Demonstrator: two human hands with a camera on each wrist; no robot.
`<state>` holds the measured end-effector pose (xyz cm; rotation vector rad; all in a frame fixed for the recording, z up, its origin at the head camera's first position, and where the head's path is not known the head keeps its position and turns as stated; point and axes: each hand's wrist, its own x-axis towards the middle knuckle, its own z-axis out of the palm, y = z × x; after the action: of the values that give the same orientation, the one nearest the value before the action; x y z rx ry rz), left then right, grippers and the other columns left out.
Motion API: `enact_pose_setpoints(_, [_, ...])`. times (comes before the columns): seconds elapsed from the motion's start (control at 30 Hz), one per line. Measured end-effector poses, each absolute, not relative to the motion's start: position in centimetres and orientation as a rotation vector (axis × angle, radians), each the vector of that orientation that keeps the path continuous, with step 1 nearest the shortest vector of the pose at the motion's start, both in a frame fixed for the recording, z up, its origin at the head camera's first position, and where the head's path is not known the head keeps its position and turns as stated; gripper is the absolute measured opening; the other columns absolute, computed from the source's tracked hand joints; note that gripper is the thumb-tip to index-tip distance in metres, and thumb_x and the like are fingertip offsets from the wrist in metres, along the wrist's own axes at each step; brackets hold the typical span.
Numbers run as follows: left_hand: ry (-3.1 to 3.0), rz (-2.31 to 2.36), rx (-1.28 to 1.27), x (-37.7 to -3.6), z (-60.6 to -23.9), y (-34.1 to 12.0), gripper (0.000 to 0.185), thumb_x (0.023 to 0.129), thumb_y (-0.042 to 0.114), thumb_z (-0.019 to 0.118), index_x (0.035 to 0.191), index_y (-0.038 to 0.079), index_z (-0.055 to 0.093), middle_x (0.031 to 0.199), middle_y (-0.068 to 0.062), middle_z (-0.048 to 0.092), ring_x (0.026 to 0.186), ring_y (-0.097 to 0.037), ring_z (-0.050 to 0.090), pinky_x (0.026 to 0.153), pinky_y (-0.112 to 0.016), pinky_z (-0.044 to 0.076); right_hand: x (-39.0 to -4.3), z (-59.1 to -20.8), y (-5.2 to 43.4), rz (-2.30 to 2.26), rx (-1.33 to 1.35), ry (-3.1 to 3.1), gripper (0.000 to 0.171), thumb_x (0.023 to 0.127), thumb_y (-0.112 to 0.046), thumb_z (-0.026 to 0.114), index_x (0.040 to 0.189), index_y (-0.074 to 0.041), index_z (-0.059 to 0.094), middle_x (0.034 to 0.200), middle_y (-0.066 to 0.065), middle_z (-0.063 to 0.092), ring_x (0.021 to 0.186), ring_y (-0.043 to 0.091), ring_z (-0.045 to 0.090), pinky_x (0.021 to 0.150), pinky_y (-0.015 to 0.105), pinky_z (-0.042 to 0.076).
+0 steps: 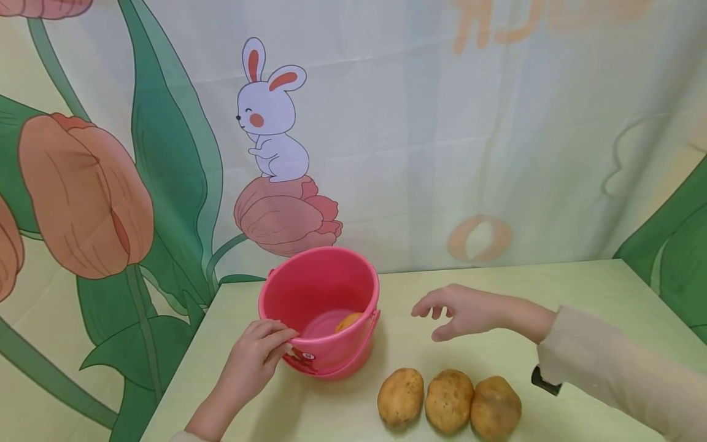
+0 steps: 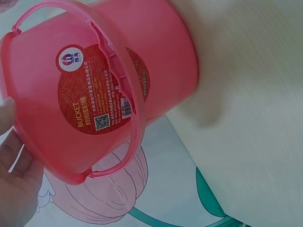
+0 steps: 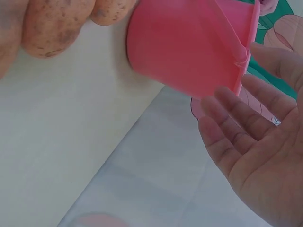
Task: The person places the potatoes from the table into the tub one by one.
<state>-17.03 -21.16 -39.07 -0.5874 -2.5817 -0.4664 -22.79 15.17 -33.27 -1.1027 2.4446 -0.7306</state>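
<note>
1. Pink plastic bucket (image 1: 320,307) stands on the pale green table (image 1: 552,288), at about 10 o'clock from the table's middle, near the back-left corner. It tilts toward the camera, mouth open to view.
2. Left hand (image 1: 256,359) grips the bucket rim at its 7 o'clock side; fingers (image 1: 276,334) curl over the edge, clamped on it. In the left wrist view the fingers (image 2: 14,156) lie against the rim (image 2: 28,142), and the red round label reading "BUCKET" (image 2: 94,90) faces the lens, with the handle (image 2: 118,71) folded down across it.
3. One potato (image 1: 349,321) lies inside the bucket, on the bottom toward the 4 o'clock side, partly hidden by the wall.
4. Right hand (image 1: 458,310) hovers above the table at 3 o'clock from the bucket, just beside it and not touching. Fingers are spread apart and loosely bent, holding nothing. The right wrist view shows the empty palm (image 3: 260,156) facing the bucket wall (image 3: 184,47).
5. Three potatoes (image 1: 449,400) sit in a row at the front table edge, 5 o'clock from the bucket, each touching its neighbour: left (image 1: 400,396), right (image 1: 495,407).
6. Behind the table hangs a backdrop with a cartoon rabbit (image 1: 270,116) on a tulip (image 1: 287,215).
</note>
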Motion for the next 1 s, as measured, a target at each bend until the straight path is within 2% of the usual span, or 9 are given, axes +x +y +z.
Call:
enact_pose_setpoints(0.53, [-2.582,-0.465,-0.590,-17.0,-39.0,-21.1,0.032,0.066,0.008,0.076,0.096,0.016,0.069,0.093,0.002,0.061,0.093,-0.016,0.052,0.069,-0.029,0.054,-21.8,-34.6,17.0,-0.763,-1.045,2.410,0.037,0.077,-0.020,0.065,0.112,-0.013,0.057,0.110,0.002,0.059,0.093,0.016,0.054,0.075,0.033,0.045])
enact_pose_setpoints(0.73, [-2.573,-0.466,-0.603,-17.0,-38.8,-21.1,0.031,0.066,0.006,0.075,0.095,0.015,0.069,0.092,0.002,0.061,0.093,-0.016,0.051,0.069,-0.029,0.054,-21.7,-35.3,17.5,-0.754,-1.025,2.408,0.037,0.077,-0.020,0.065,0.113,-0.014,0.057,0.111,0.000,0.059,0.093,0.014,0.053,0.074,0.030,0.044])
enact_pose_setpoints(1.0, [-2.523,-0.445,-0.626,-17.0,-38.9,-21.0,0.033,0.063,0.003,0.076,0.093,0.014,0.070,0.090,0.001,0.061,0.091,-0.015,0.052,0.068,-0.028,0.054,-21.1,-35.4,18.1,-0.751,-1.000,2.389,0.039,0.076,-0.019,0.065,0.113,-0.014,0.057,0.112,0.001,0.058,0.094,0.016,0.051,0.076,0.034,0.044])
